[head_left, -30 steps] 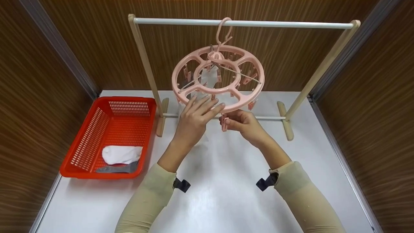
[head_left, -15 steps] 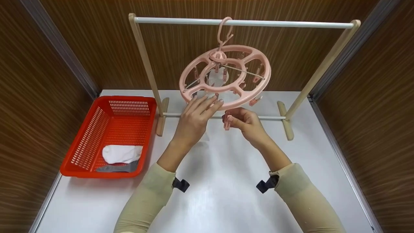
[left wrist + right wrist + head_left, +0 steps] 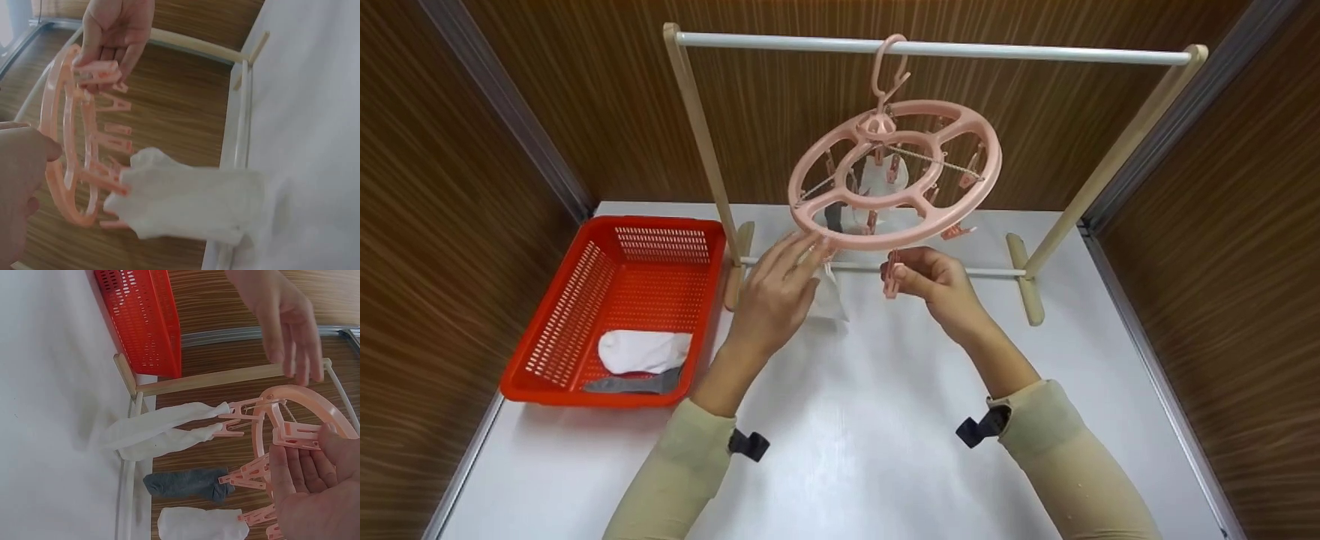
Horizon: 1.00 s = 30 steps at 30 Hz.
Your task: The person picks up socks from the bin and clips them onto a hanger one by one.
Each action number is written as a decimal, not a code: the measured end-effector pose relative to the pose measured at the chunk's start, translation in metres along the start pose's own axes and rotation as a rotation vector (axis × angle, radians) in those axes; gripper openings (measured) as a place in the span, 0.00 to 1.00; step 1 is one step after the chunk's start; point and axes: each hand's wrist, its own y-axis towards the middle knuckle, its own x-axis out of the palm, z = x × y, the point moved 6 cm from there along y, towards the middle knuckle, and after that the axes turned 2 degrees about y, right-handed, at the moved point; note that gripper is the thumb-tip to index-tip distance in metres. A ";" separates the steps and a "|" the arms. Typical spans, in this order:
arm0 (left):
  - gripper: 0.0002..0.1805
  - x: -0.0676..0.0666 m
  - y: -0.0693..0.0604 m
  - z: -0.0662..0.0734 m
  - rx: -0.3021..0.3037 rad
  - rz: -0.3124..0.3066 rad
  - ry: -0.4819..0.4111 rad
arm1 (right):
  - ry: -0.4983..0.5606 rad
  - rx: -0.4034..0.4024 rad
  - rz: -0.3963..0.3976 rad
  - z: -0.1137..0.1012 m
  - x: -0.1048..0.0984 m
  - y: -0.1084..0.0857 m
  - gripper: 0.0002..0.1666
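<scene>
A pink round clip hanger (image 3: pixel 885 241) hangs by its hook from the rack's bar, its ring tilted. My right hand (image 3: pixel 941 289) pinches a pink clothespin (image 3: pixel 892 279) at the ring's near edge; nothing shows in that peg's tip in the right wrist view. My left hand (image 3: pixel 776 296) lies with fingers extended at the ring's near-left rim; whether it touches the rim is unclear. Below that rim hangs a white sock (image 3: pixel 191 202) held by pegs. The right wrist view shows a grey sock (image 3: pixel 188 484) and another white sock (image 3: pixel 202 526) hanging from other pegs.
A red basket (image 3: pixel 511 386) stands at the left, with a white sock (image 3: pixel 643 351) and a grey sock (image 3: pixel 634 383) inside. The rack has a white top bar (image 3: pixel 1035 52) and wooden legs (image 3: pixel 1110 165). Wood-grain walls (image 3: pixel 1222 262) enclose the white table (image 3: pixel 870 450).
My left hand has moved left and slightly down along the ring, uncovering the white sock below. The ring has shifted right. My right hand still pinches the clothespin, slightly further right.
</scene>
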 end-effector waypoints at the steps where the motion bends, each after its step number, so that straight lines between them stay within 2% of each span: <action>1: 0.33 -0.002 -0.004 -0.006 -0.014 -0.009 0.011 | 0.007 0.002 0.004 0.000 0.000 0.000 0.14; 5: 0.31 -0.015 -0.022 -0.033 -0.063 -0.041 0.060 | 0.016 0.004 0.010 0.001 0.001 0.000 0.15; 8: 0.28 -0.028 -0.039 -0.059 -0.128 -0.055 0.073 | 0.030 0.004 0.004 0.001 0.003 0.001 0.15; 10: 0.26 -0.035 -0.052 -0.079 -0.197 -0.076 0.081 | 0.039 0.003 0.003 0.001 0.003 0.001 0.15; 13: 0.26 -0.045 -0.075 -0.108 -0.327 -0.139 0.085 | 0.051 0.000 0.008 0.001 0.002 0.001 0.16; 16: 0.26 -0.051 -0.099 -0.132 -0.435 -0.244 0.108 | 0.047 -0.002 0.010 0.001 0.000 0.000 0.15; 20: 0.25 -0.053 -0.127 -0.153 -0.511 -0.400 0.132 | 0.045 -0.012 0.008 0.000 -0.001 -0.001 0.14; 26: 0.26 -0.044 -0.153 -0.175 -0.562 -0.663 0.106 | 0.046 -0.026 -0.011 -0.001 0.001 -0.001 0.13; 30: 0.26 -0.036 -0.167 -0.183 -0.584 -0.797 0.038 | 0.041 -0.026 -0.016 -0.001 0.002 -0.001 0.13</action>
